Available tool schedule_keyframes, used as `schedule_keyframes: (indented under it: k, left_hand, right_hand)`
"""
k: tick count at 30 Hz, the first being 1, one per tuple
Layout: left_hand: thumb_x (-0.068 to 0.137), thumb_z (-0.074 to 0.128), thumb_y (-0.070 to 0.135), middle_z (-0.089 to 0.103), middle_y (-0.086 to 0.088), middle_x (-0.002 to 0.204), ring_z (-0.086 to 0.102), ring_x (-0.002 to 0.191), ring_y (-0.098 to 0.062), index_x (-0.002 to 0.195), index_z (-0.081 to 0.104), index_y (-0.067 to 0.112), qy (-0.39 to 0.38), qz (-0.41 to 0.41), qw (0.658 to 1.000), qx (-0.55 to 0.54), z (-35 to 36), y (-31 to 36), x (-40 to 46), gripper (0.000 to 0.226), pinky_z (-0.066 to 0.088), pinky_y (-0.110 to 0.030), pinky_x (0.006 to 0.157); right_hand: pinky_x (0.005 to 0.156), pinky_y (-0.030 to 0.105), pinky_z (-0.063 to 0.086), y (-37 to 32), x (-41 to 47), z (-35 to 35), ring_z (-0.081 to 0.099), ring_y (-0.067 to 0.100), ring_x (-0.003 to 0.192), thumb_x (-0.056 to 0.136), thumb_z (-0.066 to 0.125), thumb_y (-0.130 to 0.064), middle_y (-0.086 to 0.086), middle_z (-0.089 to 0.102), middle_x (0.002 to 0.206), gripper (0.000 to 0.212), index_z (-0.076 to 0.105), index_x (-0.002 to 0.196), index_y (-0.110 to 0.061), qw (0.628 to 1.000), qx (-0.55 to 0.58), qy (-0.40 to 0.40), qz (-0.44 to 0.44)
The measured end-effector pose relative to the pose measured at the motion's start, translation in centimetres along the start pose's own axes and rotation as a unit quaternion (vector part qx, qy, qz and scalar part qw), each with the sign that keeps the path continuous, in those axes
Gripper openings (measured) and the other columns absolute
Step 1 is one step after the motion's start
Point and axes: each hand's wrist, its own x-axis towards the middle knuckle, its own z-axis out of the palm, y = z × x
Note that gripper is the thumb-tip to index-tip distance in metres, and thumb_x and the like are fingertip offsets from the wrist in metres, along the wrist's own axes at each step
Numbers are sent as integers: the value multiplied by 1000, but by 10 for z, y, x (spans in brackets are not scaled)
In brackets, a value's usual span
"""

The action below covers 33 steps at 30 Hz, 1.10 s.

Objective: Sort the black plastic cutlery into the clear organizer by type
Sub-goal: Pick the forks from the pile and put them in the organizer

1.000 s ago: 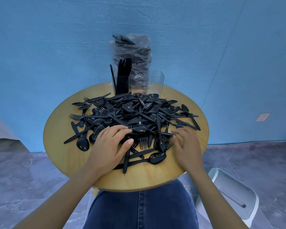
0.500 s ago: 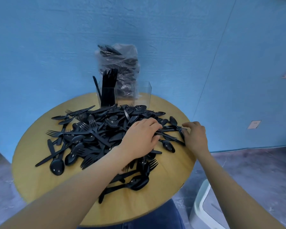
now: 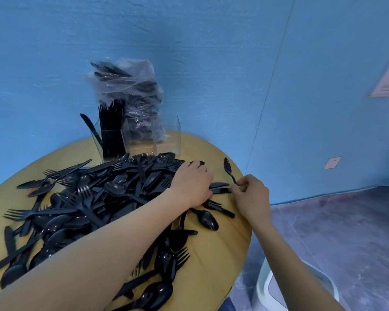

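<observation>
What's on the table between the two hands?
In the head view, two black knives lie between the left hand and the right hand, which pinches a spoon by its handle.

The right hand is now pinching the handle end of a black spoon and lifting it off the counter, bowl tilted up and away; half a second ago that spoon was lying flat at the pile's right edge under the fingers. The left hand is reaching further across the cutlery pile toward the right edge, resting over the knives there, where a second ago it was sitting on the near side of the pile.
</observation>
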Motion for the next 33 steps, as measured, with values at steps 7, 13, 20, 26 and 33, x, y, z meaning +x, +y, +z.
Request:
schedule_keyframes:
  k: [7,13,20,26,33]
  left_hand:
    - [93,46,26,60,-4,105,49,106,-24,97,60,13,-32,34,997,59,-5,5,16,19,31,-32,88]
    - [96,38,15,56,-11,122,46,116,-27,115,54,7,-41,12,997,70,4,1,15,26,32,-35,97]
    - [98,41,23,62,-3,110,54,103,-23,113,51,15,62,-39,993,-94,3,-15,6,20,34,-32,86]
    - [94,54,24,58,11,82,58,86,-18,97,57,20,154,-118,911,-364,-15,-31,-11,6,40,-38,90]
    - [90,61,16,62,10,83,58,82,-6,79,55,34,188,-146,807,-540,-30,-40,-24,22,42,-19,75]
  right_hand:
    - [54,17,34,8,4,3,48,8,65,86,60,-14,-5,53,65,7,59,86,-7,994,86,52,41]
    - [53,16,34,11,3,4,48,8,62,87,59,-14,0,55,67,7,59,83,-8,989,113,73,57]
    - [57,27,38,5,0,11,52,14,69,85,59,-19,-4,55,70,6,58,83,-13,1000,18,17,-3]
    - [63,28,43,-3,0,18,54,14,75,87,62,-29,-10,52,71,9,57,86,-21,995,-70,-54,-53]
    - [65,27,42,-5,7,17,55,15,78,89,60,-37,0,60,82,22,63,88,-14,992,-61,-81,-71]
